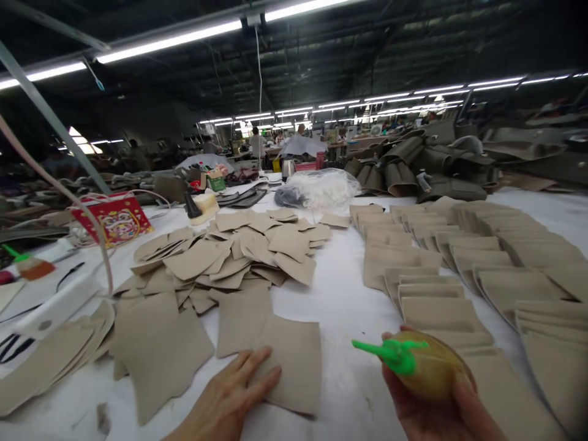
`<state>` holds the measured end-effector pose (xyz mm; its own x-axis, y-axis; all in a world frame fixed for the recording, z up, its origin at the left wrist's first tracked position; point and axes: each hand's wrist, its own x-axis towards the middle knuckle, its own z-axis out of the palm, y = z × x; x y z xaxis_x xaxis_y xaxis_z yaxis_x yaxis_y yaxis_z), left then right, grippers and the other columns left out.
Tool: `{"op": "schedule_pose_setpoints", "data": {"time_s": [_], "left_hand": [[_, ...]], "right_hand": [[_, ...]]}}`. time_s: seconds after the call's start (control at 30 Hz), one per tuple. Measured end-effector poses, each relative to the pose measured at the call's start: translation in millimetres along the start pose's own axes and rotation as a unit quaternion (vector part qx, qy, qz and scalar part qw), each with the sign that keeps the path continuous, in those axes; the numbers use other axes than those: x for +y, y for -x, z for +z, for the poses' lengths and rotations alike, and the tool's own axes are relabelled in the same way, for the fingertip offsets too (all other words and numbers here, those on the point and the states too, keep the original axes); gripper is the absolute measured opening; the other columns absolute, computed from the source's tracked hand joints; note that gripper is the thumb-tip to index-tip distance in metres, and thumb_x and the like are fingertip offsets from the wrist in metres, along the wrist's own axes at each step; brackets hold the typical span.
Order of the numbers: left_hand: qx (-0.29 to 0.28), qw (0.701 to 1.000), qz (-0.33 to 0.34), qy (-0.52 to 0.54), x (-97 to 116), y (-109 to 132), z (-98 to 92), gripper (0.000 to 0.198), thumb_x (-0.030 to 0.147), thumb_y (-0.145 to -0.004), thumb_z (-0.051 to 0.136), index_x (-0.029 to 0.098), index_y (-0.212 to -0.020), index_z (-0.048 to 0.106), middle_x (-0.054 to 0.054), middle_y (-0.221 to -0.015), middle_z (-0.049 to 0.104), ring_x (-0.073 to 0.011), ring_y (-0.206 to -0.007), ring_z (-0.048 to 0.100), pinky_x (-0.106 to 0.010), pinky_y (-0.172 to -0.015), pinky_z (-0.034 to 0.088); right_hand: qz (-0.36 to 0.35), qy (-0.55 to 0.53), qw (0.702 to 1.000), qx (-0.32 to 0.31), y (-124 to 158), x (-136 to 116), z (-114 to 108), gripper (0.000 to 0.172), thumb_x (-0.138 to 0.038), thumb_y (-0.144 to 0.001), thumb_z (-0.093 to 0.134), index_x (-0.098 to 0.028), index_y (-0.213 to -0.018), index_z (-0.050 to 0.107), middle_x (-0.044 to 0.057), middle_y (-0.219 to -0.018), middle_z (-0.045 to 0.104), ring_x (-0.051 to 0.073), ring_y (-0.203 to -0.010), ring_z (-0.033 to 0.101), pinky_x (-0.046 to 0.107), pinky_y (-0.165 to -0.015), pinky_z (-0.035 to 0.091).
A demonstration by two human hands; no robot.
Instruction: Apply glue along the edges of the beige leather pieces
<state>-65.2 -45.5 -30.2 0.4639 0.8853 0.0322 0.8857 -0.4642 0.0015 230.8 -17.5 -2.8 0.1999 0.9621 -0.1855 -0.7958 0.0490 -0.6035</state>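
Green-nozzled squeeze bottle [436,369], clasped right of the beige panel [296,358] by the right hand [425,416], points its spout leftward; the nearer left hand [232,392] rests splayed there, apparently gripping nothing.

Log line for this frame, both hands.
left hand: resting on beige piece | right hand: holding green-nozzled bottle | loose heap: left | overlapping rows: right
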Motion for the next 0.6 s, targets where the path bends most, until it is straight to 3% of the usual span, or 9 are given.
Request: {"op": "schedule_pose_setpoints", "data": {"time_s": [0.13, 0.23, 0.3, 0.37, 0.47, 0.6], "left_hand": [[-0.076, 0.988, -0.095, 0.091, 16, -8, -27.8, 0.055, 0.001, -0.078, 0.034, 0.034, -0.113, 0.061, 0.001, -0.132, 0.05, -0.0216, -0.115, 0.048, -0.038, -0.1, 0.045], [-0.056, 0.982, -0.128, 0.127, 36, -28, -44.9, 0.042, 0.01, -0.084, 0.036, 0.028, -0.112, 0.061, -0.003, -0.121, 0.055, -0.0221, -0.109, 0.047, -0.04, -0.098, 0.044], [-0.041, 0.976, -0.145, 0.16, 50, -44, -43.7, 0.037, 0.025, -0.088, 0.041, 0.025, -0.123, 0.054, -0.006, -0.119, 0.054, -0.0231, -0.109, 0.046, -0.04, -0.099, 0.043], [-0.047, 0.969, -0.165, 0.178, 63, -60, -36.2, 0.047, 0.036, -0.085, 0.048, 0.02, -0.129, 0.047, -0.009, -0.119, 0.051, -0.0249, -0.11, 0.046, -0.04, -0.099, 0.043], [-0.073, 0.966, -0.19, 0.16, 75, -78, -27.3, 0.051, 0.029, -0.078, 0.052, 0.014, -0.126, 0.047, -0.013, -0.119, 0.047, -0.028, -0.109, 0.046, -0.042, -0.094, 0.045], [-0.093, 0.966, -0.182, 0.158, 73, -81, -29.5, 0.042, 0.025, -0.073, 0.051, 0.014, -0.114, 0.051, -0.013, -0.114, 0.047, -0.0271, -0.105, 0.049, -0.041, -0.091, 0.046]], "right_hand": [[-0.035, 0.043, 0.998, -0.035, 5, -7, -14, 0.027, -0.035, -0.07, 0.075, -0.026, -0.096, 0.073, 0.008, -0.102, 0.071, 0.029, -0.085, 0.069, 0.037, -0.073, 0.058], [-0.043, 0.081, 0.995, -0.047, 10, -12, -20, 0.036, -0.034, -0.071, 0.075, -0.026, -0.105, 0.07, 0.008, -0.107, 0.069, 0.029, -0.092, 0.067, 0.035, -0.078, 0.057], [-0.053, 0.103, 0.993, -0.032, 16, -16, -20, 0.04, -0.034, -0.069, 0.077, -0.027, -0.107, 0.068, 0.006, -0.107, 0.069, 0.027, -0.093, 0.067, 0.032, -0.079, 0.057], [-0.064, 0.126, 0.99, -0.013, 22, -19, -21, 0.044, -0.036, -0.067, 0.079, -0.027, -0.107, 0.066, 0.006, -0.103, 0.069, 0.025, -0.09, 0.067, 0.028, -0.078, 0.056], [-0.077, 0.168, 0.983, 0.002, 28, -26, -28, 0.052, -0.036, -0.064, 0.081, -0.028, -0.112, 0.061, 0.006, -0.099, 0.07, 0.022, -0.086, 0.068, 0.024, -0.077, 0.055], [-0.091, 0.218, 0.972, -0.002, 29, -33, -38, 0.061, -0.036, -0.065, 0.08, -0.029, -0.119, 0.054, 0.006, -0.1, 0.069, 0.021, -0.086, 0.067, 0.023, -0.078, 0.054]]}}
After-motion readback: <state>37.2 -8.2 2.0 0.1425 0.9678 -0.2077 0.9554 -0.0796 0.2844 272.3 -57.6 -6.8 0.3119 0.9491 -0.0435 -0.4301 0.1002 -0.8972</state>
